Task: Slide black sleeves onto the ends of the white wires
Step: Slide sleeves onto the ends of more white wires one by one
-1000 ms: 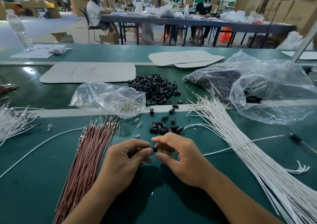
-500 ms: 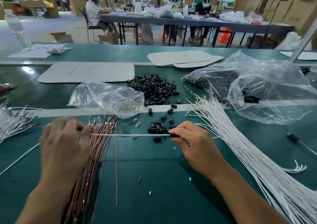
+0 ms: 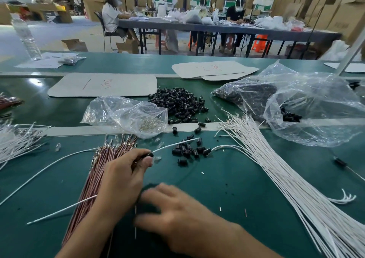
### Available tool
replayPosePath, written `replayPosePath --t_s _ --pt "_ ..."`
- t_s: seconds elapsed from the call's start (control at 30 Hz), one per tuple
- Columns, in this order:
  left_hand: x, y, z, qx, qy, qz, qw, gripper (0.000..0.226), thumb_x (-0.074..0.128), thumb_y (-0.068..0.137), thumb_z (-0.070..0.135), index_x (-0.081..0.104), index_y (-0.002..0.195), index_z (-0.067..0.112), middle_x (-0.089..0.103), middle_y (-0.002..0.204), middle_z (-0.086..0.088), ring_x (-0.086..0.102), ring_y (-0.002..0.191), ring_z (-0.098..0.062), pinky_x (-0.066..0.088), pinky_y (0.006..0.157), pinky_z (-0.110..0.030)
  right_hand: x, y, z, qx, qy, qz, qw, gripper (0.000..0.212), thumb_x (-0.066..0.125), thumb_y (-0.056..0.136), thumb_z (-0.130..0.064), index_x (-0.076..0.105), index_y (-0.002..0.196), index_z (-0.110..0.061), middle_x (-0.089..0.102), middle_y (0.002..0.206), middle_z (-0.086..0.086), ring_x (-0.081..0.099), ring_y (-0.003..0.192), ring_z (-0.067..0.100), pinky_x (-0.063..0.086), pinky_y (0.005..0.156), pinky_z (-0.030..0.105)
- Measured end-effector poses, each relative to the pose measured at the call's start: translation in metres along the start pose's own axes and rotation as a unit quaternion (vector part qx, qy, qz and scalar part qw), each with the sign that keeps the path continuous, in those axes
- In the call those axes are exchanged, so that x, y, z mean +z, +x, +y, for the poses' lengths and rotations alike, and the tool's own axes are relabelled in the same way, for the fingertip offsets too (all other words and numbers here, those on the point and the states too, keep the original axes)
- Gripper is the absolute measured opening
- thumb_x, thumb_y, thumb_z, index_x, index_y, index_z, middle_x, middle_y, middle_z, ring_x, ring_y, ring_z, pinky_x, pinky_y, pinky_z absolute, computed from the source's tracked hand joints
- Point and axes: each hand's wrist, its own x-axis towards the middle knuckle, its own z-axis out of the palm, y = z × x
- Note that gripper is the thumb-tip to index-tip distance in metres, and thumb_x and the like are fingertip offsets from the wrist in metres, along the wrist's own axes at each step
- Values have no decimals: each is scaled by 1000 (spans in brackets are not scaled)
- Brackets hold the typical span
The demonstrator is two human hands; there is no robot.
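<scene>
Bench [image 3: 237, 188]: green mat, all parts lay on it.
White wires [image 3: 286, 180]: big bundle fanned down the right side.
Brown wires [image 3: 92, 182]: bundle under the left hand.
Sleeve pile [image 3: 179, 103]: far centre; smaller cluster [image 3: 189, 149] nearer.
Right hand [image 3: 177, 208]: low over the mat, blurred; couldn't tell its grip.
Left hand [image 3: 126, 178]: pinched the black sleeve [image 3: 149, 155] on a single wire [image 3: 173, 145].
Single wire: free end pointed at the smaller cluster.

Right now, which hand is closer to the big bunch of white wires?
Right. The right hand lies left of the bunch of white wires; the left hand, pinching a black sleeve, is farther left.
</scene>
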Motion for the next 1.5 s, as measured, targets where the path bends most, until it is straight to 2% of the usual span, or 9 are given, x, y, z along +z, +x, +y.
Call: replayPosePath --t_s 0.1,0.33,0.53,0.67,0.73,0.83,1.0,1.13,1.5 --pt "4 0 -1 -1 -2 0 1000 15 67 87 18 70 101 22 72 79 14 65 77 2 51 67 -14 3 1 -2 -17 2 -60 998 21 60 94 -17 71 110 -25 58 111 2 46 92 22 43 77 36" --pt "7 1 -5 1 -30 -6 1000 20 66 87 15 68 106 21 73 84 14 65 83 7 47 70 -5 1 4 -8 -21 19 -53 998 12 61 96 -24 70 104 -24 50 105 6 38 90 23 36 75 36" --pt "7 2 -12 -11 -47 1 999 18 65 88 14 67 102 25 73 82 15 67 81 6 49 73 -7 -3 0 -11 13 61 -29 998 10 55 98 -14 60 107 -15 53 110 6 44 109 25 37 103 37" --pt "5 1 -12 -17 -68 -9 997 22 66 87 11 67 104 25 73 85 14 67 81 6 50 74 -9 -47 1 -4 94 194 167 962 12 52 99 -5 62 103 -11 60 92 4 55 84 15 50 78 30" --pt "5 -1 -11 -11 -69 -18 997 22 66 86 13 67 105 25 73 87 15 67 83 6 50 73 -6 -70 -5 7 104 150 287 940 16 53 99 -1 68 105 -3 64 93 5 61 86 15 51 76 26" --pt "5 -2 -8 -12 -85 -35 996 21 66 86 15 67 106 23 73 87 13 68 83 -1 55 75 -15 -91 -17 23 115 75 363 921 21 57 96 1 69 114 -3 68 97 2 65 90 10 53 77 20" --pt "8 -5 -3 7 -92 -60 994 18 63 85 25 67 103 27 72 88 15 68 84 -4 56 75 -22 -70 -17 37 167 -1 277 946 11 68 92 0 76 99 -1 69 92 7 65 80 19 55 73 29" --pt "9 -7 5 46 -82 -91 991 25 56 83 36 68 104 30 68 89 19 64 83 -6 52 71 -23 -48 -12 40 185 12 190 964 13 67 92 2 74 102 -1 62 92 9 57 79 16 45 75 15" --pt "11 -7 6 83 -61 -105 989 19 63 88 16 70 105 22 67 91 13 64 85 -8 50 75 -31 -40 -13 46 188 33 220 957 8 67 92 1 73 96 -2 65 93 8 62 84 23 54 75 37"
